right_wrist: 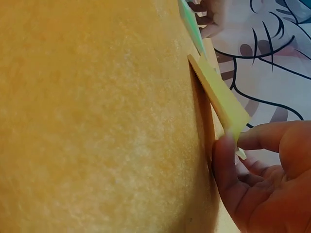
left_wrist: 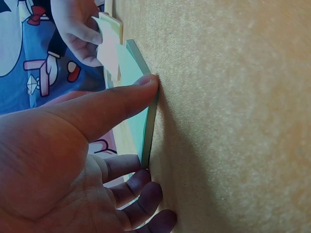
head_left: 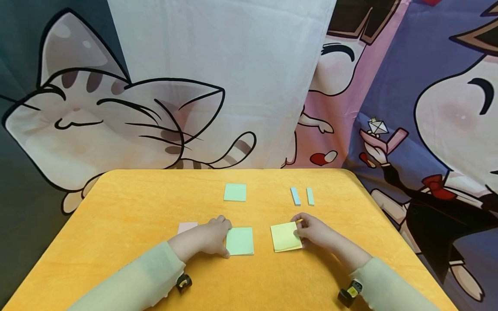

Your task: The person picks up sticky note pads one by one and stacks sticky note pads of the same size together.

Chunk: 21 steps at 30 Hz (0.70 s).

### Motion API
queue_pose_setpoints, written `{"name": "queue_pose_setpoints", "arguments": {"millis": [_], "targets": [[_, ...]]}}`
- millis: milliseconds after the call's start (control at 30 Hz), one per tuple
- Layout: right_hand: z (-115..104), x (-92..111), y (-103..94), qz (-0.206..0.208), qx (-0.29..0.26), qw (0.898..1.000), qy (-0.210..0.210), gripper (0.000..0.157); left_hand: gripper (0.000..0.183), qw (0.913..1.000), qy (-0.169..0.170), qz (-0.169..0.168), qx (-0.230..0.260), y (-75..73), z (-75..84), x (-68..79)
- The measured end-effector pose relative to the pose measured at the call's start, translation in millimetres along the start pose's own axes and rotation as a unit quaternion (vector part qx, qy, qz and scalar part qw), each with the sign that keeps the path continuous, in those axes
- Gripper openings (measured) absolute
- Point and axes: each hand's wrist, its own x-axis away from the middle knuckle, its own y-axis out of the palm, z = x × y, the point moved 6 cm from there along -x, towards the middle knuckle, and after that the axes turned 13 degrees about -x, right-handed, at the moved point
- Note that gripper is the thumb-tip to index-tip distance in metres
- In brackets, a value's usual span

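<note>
Yellow sticky-note pad [head_left: 285, 236] is in the grasp of the right hand [head_left: 316, 232], pinched at its right edge between thumb and fingers, over the right middle of the worktop [head_left: 264, 285]. The left hand [head_left: 207, 236] grips the near green pad [head_left: 240, 242] along its left side, thumb at the near corner and fingers by the far one. Both hands are therefore occupied, neither having let go.

As for progress, I judge the handling to be partway: the near green pad and the yellow one lie side by side with a gap between them, roughly in a row, the yellow slightly askew. The far green pad [head_left: 235, 192], the blue strip [head_left: 295, 196] and the green strip [head_left: 310, 196] are apart from both hands, the two strips standing near each other and roughly parallel. What seems left is to release the two held pads.

Harder to read is the pink pad [head_left: 187, 226], largely covered by the left hand and wrist (only its far portion shows). The right wrist view shows the yellow pad tilted above a shadow, but whether any edge touches the worktop I cannot tell, nor what the pale sliver beside the right fingertips is
</note>
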Motion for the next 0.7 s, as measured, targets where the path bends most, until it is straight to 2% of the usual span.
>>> {"name": "queue_pose_setpoints", "arguments": {"millis": [167, 700], "targets": [[-4.8, -1.4, 2.2, 0.013, 0.039, 0.999, -0.014, 0.036, 0.075, 1.0, 0.001, 0.004, -0.002, 1.5, -1.5, -1.0], [-5.5, -7.0, 5.5, 0.071, 0.095, 0.993, -0.002, 0.032, 0.074, 1.0, 0.0, 0.003, -0.002, 1.1, -0.8, -0.8]]}}
